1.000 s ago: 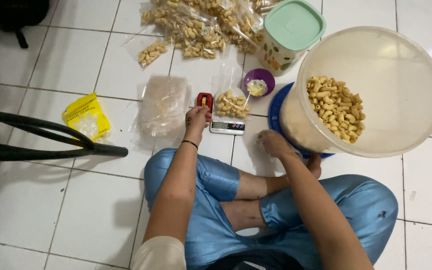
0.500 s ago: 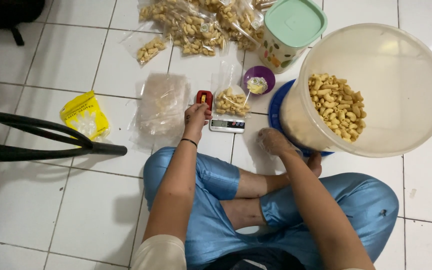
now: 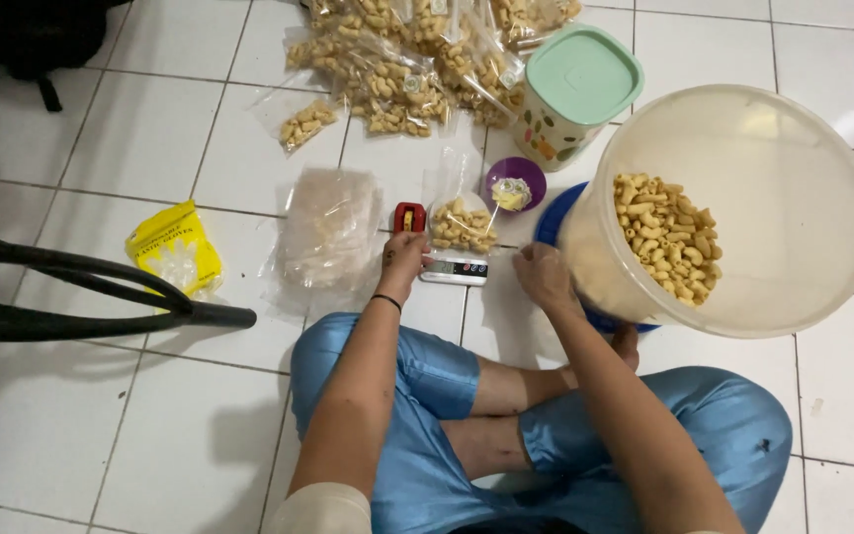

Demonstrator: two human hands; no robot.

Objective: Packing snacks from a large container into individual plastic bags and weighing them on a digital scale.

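Observation:
I sit cross-legged on a white tiled floor. A small clear bag of yellow macaroni-shaped snacks [image 3: 461, 223] rests on a little digital scale [image 3: 454, 269]. My left hand [image 3: 402, 256] hovers at the scale's left edge, just below a small red tool [image 3: 409, 216], fingers loosely curled, holding nothing I can see. My right hand [image 3: 544, 274], in a thin clear plastic glove, is raised beside the scale's right end, next to the big translucent tub [image 3: 743, 198] holding more of the snacks.
Several filled snack bags [image 3: 397, 69] lie at the back. A stack of empty clear bags [image 3: 328, 229], a yellow packet [image 3: 175, 247], a purple bowl [image 3: 514, 184], a mint-lidded canister [image 3: 575, 84] and a black chair leg [image 3: 101, 287] surround me.
My right hand has lifted from the floor and moved up towards the scale. My left hand has dropped slightly from the red tool to the scale's left edge.

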